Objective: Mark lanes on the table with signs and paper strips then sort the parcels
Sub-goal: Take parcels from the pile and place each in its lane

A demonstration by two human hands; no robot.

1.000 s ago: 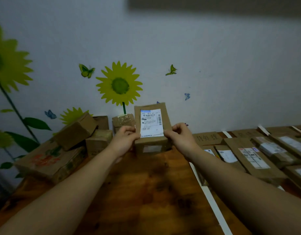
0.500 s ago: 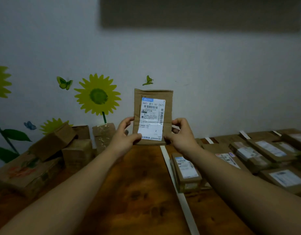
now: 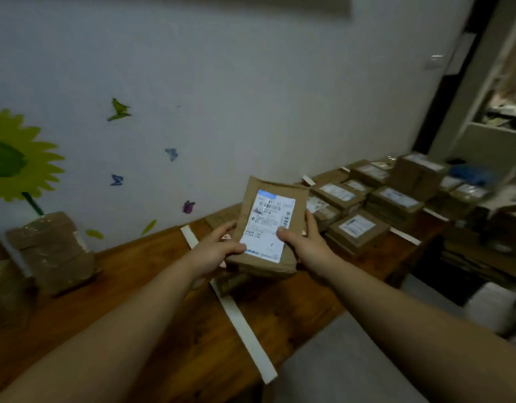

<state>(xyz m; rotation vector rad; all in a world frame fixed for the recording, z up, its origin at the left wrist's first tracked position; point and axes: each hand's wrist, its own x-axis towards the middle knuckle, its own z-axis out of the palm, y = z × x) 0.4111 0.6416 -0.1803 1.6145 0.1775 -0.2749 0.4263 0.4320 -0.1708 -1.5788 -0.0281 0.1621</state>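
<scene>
I hold a flat brown parcel (image 3: 275,203) with a white shipping label, tilted toward me above the wooden table (image 3: 152,309). My left hand (image 3: 214,253) grips its lower left edge, thumb on the label. My right hand (image 3: 305,242) grips its right edge, thumb on the label too. Under the parcel a white paper strip (image 3: 239,318) runs across the table from the wall to the front edge. Another parcel (image 3: 232,282) lies beneath my hands, partly hidden. To the right, several labelled parcels (image 3: 358,229) lie in rows split by further strips (image 3: 405,235).
A taped brown parcel (image 3: 51,251) leans on the wall at left beneath a sunflower sticker. More stacked boxes (image 3: 419,177) fill the table's far right end. Beyond it stand a shelf unit (image 3: 495,117) and cardboard on the floor. The grey floor (image 3: 344,365) lies past the front edge.
My view has swung to the right, so the left pile has left the frame. Both hands have lowered the parcel from upright before the wall to a tilt over the strip.
</scene>
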